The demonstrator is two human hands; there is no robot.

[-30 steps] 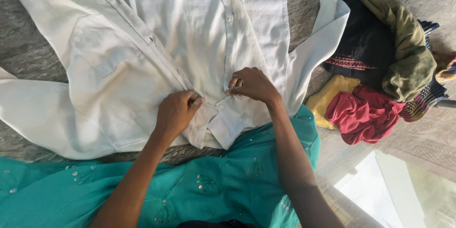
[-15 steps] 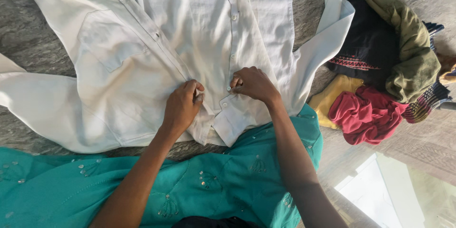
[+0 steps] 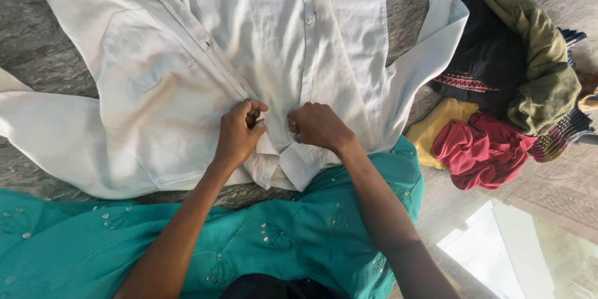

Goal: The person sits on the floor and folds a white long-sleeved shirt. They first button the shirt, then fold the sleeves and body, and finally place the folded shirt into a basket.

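Fingers [image 3: 254,114] of the left hand [image 3: 237,137] curl tight on the white shirt's [image 3: 249,37] front edge; right hand [image 3: 319,126] pinches the facing edge, shirt spread flat on grey floor [image 3: 37,37], clothes pile [image 3: 504,99] nearby.

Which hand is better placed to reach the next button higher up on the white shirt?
Probably the right hand. It lies directly below the button strip of the white shirt, so the next button is just above it. The left hand pinches the other front edge, farther aside.
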